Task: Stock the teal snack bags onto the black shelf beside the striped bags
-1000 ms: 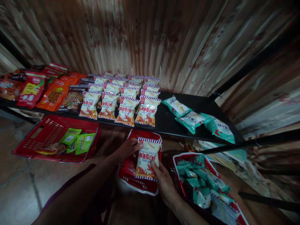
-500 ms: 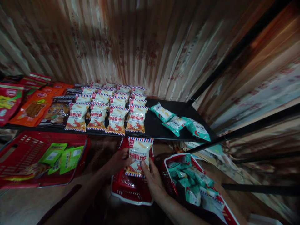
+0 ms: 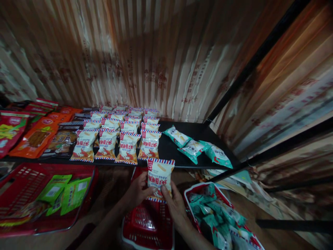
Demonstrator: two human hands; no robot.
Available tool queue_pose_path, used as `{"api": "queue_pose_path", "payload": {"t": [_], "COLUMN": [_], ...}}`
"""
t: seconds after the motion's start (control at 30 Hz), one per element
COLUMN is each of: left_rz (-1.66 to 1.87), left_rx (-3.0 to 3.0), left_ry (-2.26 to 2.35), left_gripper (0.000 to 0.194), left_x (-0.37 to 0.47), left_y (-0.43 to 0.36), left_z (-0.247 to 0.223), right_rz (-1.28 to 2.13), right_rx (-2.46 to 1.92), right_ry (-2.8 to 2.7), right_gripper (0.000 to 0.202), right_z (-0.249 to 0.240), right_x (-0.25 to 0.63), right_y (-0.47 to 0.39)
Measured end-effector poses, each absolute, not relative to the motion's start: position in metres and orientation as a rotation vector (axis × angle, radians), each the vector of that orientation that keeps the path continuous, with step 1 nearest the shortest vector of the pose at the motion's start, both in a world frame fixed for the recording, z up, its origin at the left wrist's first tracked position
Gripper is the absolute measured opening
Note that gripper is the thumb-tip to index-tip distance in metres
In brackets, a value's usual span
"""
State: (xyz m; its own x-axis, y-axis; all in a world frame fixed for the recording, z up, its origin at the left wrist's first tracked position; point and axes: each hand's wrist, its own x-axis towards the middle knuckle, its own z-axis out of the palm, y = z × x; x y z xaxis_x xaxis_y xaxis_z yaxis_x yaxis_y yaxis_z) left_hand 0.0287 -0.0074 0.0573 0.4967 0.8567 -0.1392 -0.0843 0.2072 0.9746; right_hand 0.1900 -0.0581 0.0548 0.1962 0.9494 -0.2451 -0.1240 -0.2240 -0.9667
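Observation:
Between both hands I hold a white snack bag (image 3: 160, 177) with red lettering and striped ends, upright with its front towards me. My left hand (image 3: 140, 189) grips its left side, thumb across the front. On the lower right side my right hand (image 3: 174, 201) is closed, its thumb also on the front. The bag is just before the front edge of a black shelf (image 3: 179, 164). Matching white snack bags (image 3: 128, 147) stand in several rows on that shelf. Below the held bag sits a red basket (image 3: 145, 225).
Teal snack bags (image 3: 193, 150) lie at the shelf's right end. Another basket (image 3: 187, 194) at right holds many teal bags. At left, a red basket (image 3: 78, 222) contains green packets (image 3: 76, 196). Orange packets (image 3: 39, 137) lie on the shelf. Black metal bars (image 3: 240, 81) rise at right.
The view has tilted up, so the shelf and baskets appear lower. Both hands still hold the white bag, which is now slightly farther right and overlaps the shelf's front edge in view.

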Motion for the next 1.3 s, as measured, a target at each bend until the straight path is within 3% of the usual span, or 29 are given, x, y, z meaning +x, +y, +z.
{"api": "queue_pose_path", "payload": {"t": [0.43, 0.83, 1.13, 1.3], "left_rz": [0.961, 0.931, 0.948, 0.938], "left_rx": [1.222, 1.44, 1.536, 1.653], "left_ry": [1.051, 1.334, 1.427, 1.464], "left_gripper": [0.059, 0.063, 0.066, 0.062], "left_x": [0.048, 0.044, 0.039, 0.035], "left_y": [0.004, 0.011, 0.011, 0.018], "left_z": [0.082, 0.087, 0.063, 0.057], "right_rz": [1.123, 1.019, 0.871, 0.77], "right_rx": [-1.412, -1.421, -1.473, -1.46], "right_ry": [-0.91, -0.952, -1.044, -1.161], "right_gripper": [0.069, 0.058, 0.056, 0.044], "right_z": [0.064, 0.061, 0.055, 0.055], "right_x": [0.193, 0.187, 0.183, 0.178], "right_y": [-0.026, -0.014, -0.006, 0.005]}}
